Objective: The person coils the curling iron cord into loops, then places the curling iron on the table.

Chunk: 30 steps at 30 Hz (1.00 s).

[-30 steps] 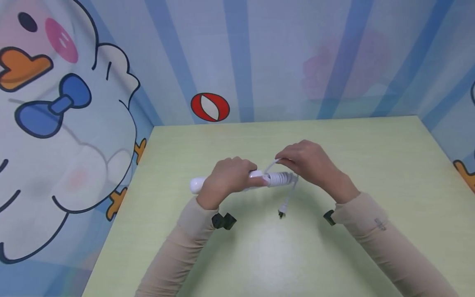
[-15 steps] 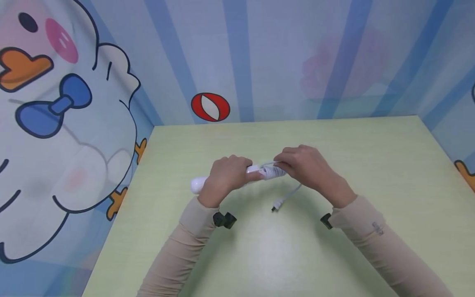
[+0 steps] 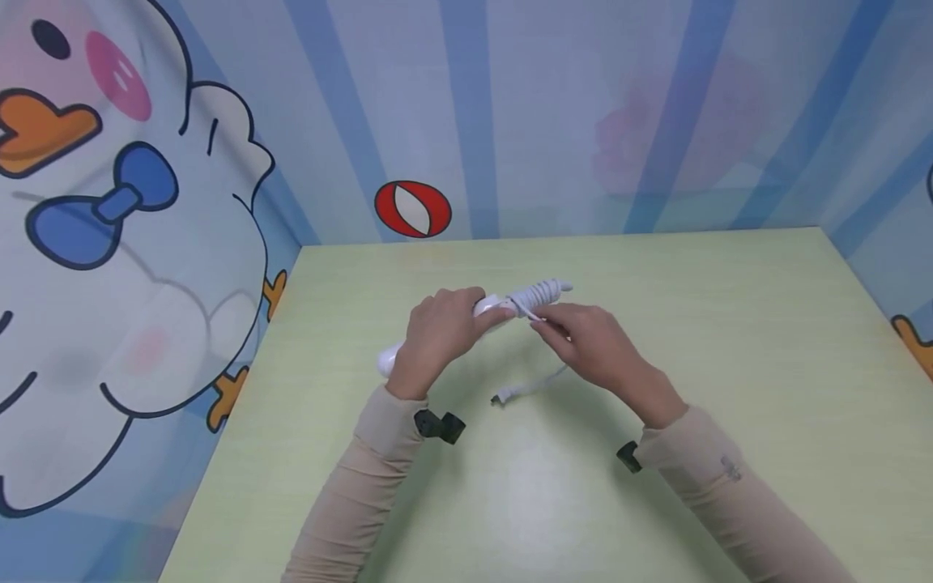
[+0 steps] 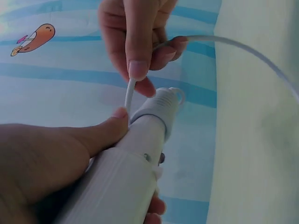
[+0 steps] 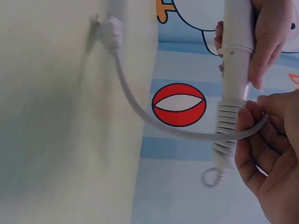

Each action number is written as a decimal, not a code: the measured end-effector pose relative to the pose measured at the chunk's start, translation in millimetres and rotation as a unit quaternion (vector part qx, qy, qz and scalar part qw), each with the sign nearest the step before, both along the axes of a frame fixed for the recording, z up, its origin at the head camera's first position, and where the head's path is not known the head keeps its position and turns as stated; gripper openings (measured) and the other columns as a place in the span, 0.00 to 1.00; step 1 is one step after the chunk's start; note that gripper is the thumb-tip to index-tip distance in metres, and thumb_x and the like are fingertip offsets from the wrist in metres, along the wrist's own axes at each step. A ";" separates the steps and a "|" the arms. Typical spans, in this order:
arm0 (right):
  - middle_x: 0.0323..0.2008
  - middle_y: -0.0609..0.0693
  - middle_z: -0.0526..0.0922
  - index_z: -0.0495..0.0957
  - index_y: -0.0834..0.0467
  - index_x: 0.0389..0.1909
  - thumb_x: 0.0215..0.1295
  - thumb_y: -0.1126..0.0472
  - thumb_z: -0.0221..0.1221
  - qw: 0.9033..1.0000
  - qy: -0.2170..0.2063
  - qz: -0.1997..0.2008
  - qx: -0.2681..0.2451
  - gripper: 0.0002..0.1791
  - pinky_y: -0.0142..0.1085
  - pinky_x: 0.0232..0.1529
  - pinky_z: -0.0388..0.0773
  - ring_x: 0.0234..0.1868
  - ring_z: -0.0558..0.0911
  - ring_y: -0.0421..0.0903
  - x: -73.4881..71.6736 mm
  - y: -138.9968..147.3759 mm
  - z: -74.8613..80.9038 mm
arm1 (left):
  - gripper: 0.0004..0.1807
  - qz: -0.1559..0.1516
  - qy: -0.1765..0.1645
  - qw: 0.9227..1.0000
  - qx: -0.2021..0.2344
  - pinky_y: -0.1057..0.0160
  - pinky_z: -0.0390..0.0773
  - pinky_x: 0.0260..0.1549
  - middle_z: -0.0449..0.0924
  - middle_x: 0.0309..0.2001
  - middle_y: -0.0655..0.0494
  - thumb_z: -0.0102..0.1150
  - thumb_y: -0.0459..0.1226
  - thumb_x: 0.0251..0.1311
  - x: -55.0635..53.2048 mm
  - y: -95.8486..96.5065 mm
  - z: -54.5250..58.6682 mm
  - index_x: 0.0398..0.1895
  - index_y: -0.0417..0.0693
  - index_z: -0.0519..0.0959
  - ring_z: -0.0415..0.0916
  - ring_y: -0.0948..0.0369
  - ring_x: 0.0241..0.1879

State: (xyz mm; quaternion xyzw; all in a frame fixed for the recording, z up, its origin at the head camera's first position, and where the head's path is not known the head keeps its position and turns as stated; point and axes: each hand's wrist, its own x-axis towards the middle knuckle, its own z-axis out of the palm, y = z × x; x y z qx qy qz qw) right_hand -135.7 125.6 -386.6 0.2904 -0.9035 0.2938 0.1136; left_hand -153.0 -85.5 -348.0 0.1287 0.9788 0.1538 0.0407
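Observation:
My left hand (image 3: 440,328) grips a white, stick-shaped electric appliance (image 4: 117,186) with a rounded end, its thumb lying along the body. Tight turns of the white power cord (image 5: 228,116) wrap the appliance's narrower end, beyond the left fingers. Close beside those turns, my right hand (image 3: 601,344) pinches the cord between thumb and fingers. From there the loose cord (image 4: 233,43) curves away to its plug (image 3: 503,397), which hangs over the table in front of the hands. A small cord loop (image 5: 210,177) shows at the appliance's tip. The left palm hides the middle of the body.
Both hands work above a pale yellow-green table (image 3: 729,324). Printed blue-striped panels (image 3: 539,121) stand behind it and at its sides, with a cartoon bird on the left one. Dark wrist cameras (image 3: 440,427) stick out from both sleeves.
The appliance's wrapped end has tilted up and away. My right hand has moved from behind the appliance to its near side, carrying the cord round. The plug has swung left.

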 end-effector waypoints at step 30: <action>0.38 0.54 0.87 0.84 0.61 0.39 0.56 0.70 0.65 0.980 -0.056 0.060 -0.179 0.09 0.37 0.44 0.80 0.43 0.84 0.43 -6.5 12.9 -18.1 | 0.13 -0.154 -0.159 0.945 0.242 0.60 0.76 0.29 0.77 0.30 0.55 0.55 0.54 0.64 6.0 -20.3 15.9 0.33 0.57 0.78 0.76 0.57 0.30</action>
